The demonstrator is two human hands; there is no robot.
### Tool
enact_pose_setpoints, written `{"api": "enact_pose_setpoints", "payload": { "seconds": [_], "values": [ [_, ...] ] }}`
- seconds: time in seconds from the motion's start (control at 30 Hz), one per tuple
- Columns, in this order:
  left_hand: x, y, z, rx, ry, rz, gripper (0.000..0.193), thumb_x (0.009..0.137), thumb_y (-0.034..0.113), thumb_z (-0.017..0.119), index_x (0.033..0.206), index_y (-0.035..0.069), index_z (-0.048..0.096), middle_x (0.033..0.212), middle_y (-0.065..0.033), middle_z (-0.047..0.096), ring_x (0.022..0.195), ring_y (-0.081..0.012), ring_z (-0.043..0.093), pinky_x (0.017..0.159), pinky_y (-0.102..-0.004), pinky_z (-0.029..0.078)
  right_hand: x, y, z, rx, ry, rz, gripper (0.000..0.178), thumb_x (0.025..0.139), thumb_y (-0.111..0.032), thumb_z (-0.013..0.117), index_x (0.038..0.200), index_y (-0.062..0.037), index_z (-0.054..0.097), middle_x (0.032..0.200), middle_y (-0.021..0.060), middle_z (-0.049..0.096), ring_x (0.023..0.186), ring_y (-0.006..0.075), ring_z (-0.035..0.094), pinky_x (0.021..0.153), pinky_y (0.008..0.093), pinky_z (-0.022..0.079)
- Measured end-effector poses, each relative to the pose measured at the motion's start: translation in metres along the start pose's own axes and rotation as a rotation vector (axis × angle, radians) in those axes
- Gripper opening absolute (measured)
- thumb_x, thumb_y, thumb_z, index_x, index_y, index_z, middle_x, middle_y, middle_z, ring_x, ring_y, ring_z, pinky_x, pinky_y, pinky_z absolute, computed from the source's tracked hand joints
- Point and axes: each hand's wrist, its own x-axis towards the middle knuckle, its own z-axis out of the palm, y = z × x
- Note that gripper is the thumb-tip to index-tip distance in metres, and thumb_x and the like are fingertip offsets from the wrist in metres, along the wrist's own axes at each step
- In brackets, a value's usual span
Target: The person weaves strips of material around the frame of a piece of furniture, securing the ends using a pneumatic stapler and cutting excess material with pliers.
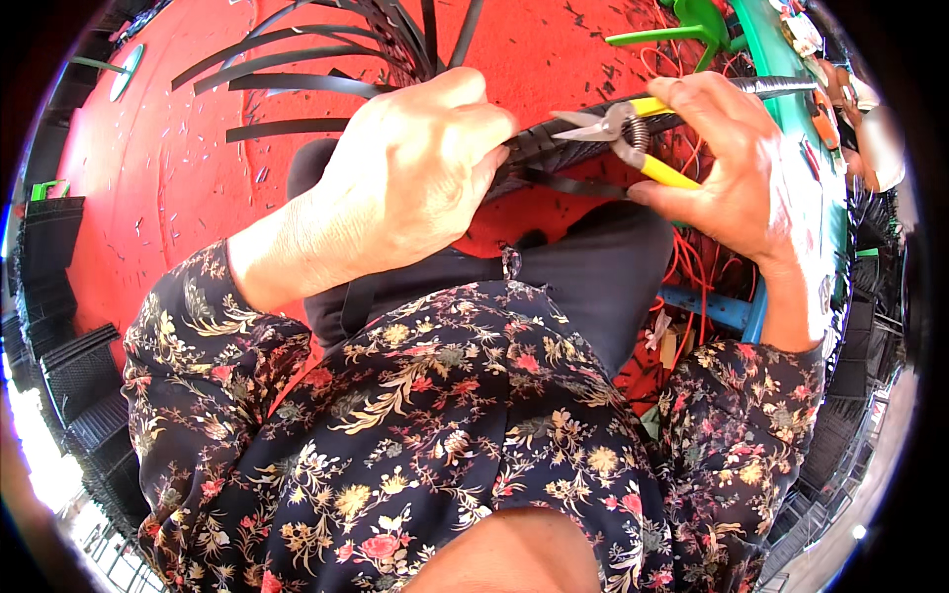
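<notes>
My left hand (415, 168) is closed, fingers pinched at the edge of a black woven piece (568, 148) above my lap. Long flat black strips (306, 84) fan out loose from the piece, beyond and left of that hand. Yellow-handled pruning shears (625, 128) sit in my right hand (727, 148), thumb on one handle and fingers over the other. Their blades point left toward my left hand, beside the weave, and look parted. One loose black strip (573, 185) passes below the blades. What lies inside my left fingers is mostly hidden.
Small black scraps dot the red floor (148, 188). Red cords (697, 272) hang near a blue metal bar (712, 306) at right. A green-edged table (776, 49) runs along the right, with another person's arm beyond. A green plastic piece (697, 25) stands at the back; dark woven panels (84, 376) are stacked left.
</notes>
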Motion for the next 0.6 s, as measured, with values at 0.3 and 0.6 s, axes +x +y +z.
{"api": "enact_pose_setpoints", "payload": {
  "seconds": [0.3, 0.6],
  "values": [
    [-0.007, 0.003, 0.008, -0.095, 0.125, 0.016, 0.022, 0.078, -0.012, 0.056, 0.097, -0.004, 0.062, 0.076, -0.0104, 0.053, 0.061, -0.0224, 0.055, 0.054, -0.0303, 0.044, 0.02, -0.012, -0.004, -0.049, -0.142, -0.071, 0.06, 0.051, -0.021, 0.082, 0.104, -0.0023, 0.061, 0.085, 0.0092, 0.057, 0.08, 0.0286, 0.056, 0.071, 0.037, 0.042],
    [-0.014, -0.003, 0.011, -0.12, 0.166, 0.067, 0.03, 0.069, -0.011, 0.06, 0.097, 0.0, 0.063, 0.074, -0.0102, 0.052, 0.06, -0.0277, 0.058, 0.051, -0.0349, 0.048, 0.023, -0.012, -0.003, -0.04, -0.152, -0.132, 0.059, 0.05, -0.021, 0.081, 0.102, -0.0027, 0.061, 0.083, 0.0097, 0.054, 0.075, 0.0291, 0.053, 0.067, 0.0376, 0.041]
  ]
}}
